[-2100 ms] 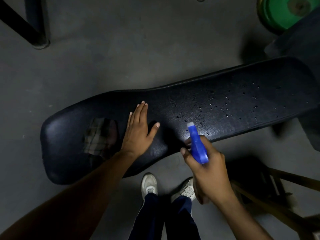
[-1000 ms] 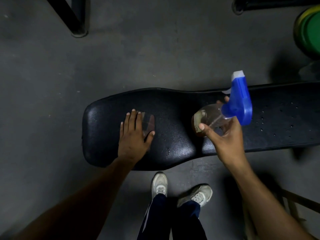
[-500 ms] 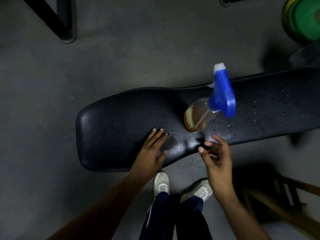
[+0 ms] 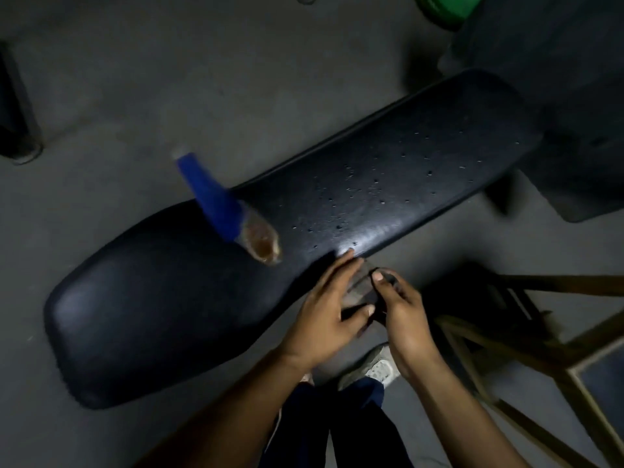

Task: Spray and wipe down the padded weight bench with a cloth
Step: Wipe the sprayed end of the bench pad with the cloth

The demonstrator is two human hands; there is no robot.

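Observation:
The black padded bench [image 4: 162,298] runs from lower left to upper right, with spray droplets on its right half. A spray bottle [image 4: 229,214] with a blue head stands on the pad near the middle, free of both hands. Just off the bench's near edge, both hands hold a small dark cloth [image 4: 363,290] between them. My left hand [image 4: 326,315] has its fingers stretched along the cloth and its thumb under it. My right hand [image 4: 401,312] pinches the cloth's other side. Most of the cloth is hidden by the fingers.
A wooden stool frame [image 4: 526,336] stands at the lower right, close to my right arm. My shoes [image 4: 378,366] and dark trousers are below the hands. A green weight plate [image 4: 445,8] lies at the top right, and a dark machine leg [image 4: 17,123] stands at the left.
The right hand put the spray bottle down on the bench and let go. The left hand drew the cloth off the pad, and both hands now hold it by the near edge.

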